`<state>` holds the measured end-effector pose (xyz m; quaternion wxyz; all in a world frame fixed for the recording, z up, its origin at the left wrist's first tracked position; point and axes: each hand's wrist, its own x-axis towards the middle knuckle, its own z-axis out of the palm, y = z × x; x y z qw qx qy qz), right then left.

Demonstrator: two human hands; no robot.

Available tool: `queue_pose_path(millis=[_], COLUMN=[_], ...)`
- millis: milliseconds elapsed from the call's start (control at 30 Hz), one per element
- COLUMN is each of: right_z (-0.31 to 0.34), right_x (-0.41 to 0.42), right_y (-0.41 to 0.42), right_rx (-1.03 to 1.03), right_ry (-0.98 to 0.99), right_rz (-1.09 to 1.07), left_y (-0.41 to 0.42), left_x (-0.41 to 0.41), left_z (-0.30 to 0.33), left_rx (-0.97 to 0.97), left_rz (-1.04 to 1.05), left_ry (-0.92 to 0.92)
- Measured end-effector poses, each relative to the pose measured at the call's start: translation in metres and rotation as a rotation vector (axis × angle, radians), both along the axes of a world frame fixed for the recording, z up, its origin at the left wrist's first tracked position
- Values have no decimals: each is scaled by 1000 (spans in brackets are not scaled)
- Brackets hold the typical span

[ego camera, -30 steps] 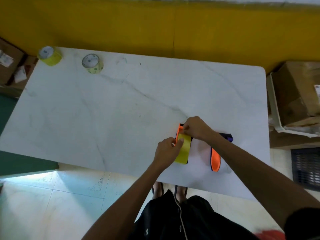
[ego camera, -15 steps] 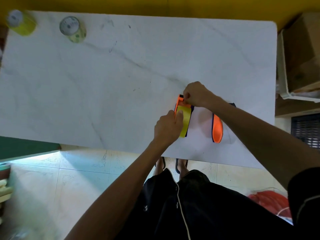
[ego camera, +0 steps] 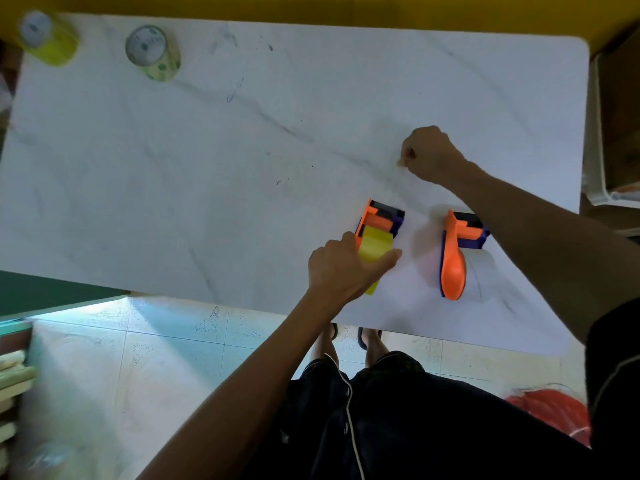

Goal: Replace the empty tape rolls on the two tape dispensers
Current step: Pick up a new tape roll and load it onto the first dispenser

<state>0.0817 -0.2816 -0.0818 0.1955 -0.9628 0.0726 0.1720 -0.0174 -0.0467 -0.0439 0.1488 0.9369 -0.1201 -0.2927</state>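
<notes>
Two orange-and-purple tape dispensers lie near the front edge of the white marble table (ego camera: 207, 168). The left dispenser (ego camera: 382, 216) carries a yellow tape roll (ego camera: 374, 245), and my left hand (ego camera: 341, 268) grips that roll from the left and front. The right dispenser (ego camera: 453, 261) lies untouched, partly under my right forearm. My right hand (ego camera: 431, 154) hovers beyond both dispensers with its fingertips pinched together; I cannot tell whether a thin strip of tape runs to them.
Two more tape rolls stand at the table's far left corner, a yellow one (ego camera: 48, 38) and a pale green one (ego camera: 154, 51). A cardboard box (ego camera: 620, 116) sits off the right edge. Something orange (ego camera: 554, 410) lies on the tiled floor.
My right hand has left the front of the left dispenser and moved up and to the right. My left hand stays on the yellow roll. The camera has tilted further down.
</notes>
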Motion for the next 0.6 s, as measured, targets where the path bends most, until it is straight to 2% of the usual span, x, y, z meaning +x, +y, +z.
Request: queue_pose_path(millis=[133,300,400,600], right_z=[3,7,2,5], right_x=[13,23,20,14], right_y=[-24,-25,-31,-24], right_rx=[-43,-64,-50,10], right_ry=[-31,-49,32,257], right_rz=[-114,-57,-110,34], left_y=[5,-1,7,26], left_x=[2,5,1,3], left_z=[7,13,13,15], left_rx=[54,-27,-133,-277], left_rz=[-61,50,103,16], left_ry=[55,157,191,55])
